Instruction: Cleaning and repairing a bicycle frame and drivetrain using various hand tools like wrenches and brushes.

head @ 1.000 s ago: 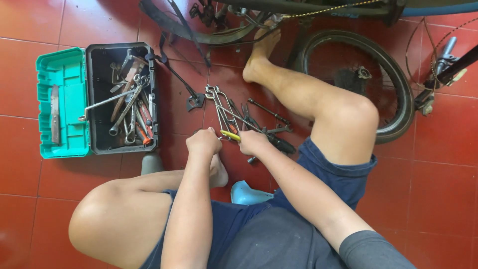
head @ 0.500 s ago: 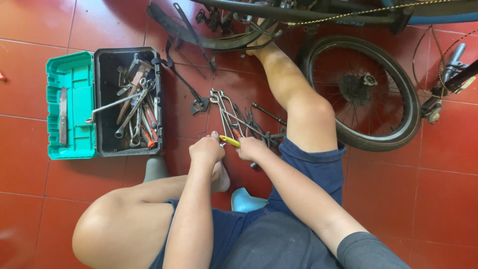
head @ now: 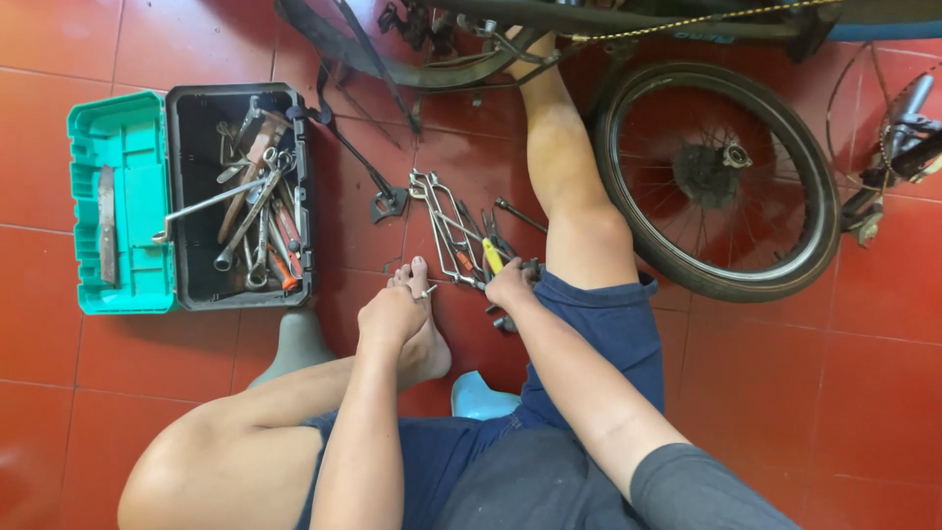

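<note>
While the person sits on the red tile floor with one leg stretched toward the bicycle, the right hand is closed around a yellow-handled tool, whose handle sticks up out of the fist. That hand rests just beside the right knee, at the near end of a chrome rack lying flat on the tiles. The left hand is curled shut over a small metal part that pokes out by the fingertips; it sits on the bare foot, left of the rack and close to it. A few loose tools lie against the rack's right side. Well left of the rack stands an open toolbox, black tray full of wrenches, green lid folded out. Right of the rack, past the leg, a wheel lies on the floor. Above the rack runs the bicycle frame.
</note>
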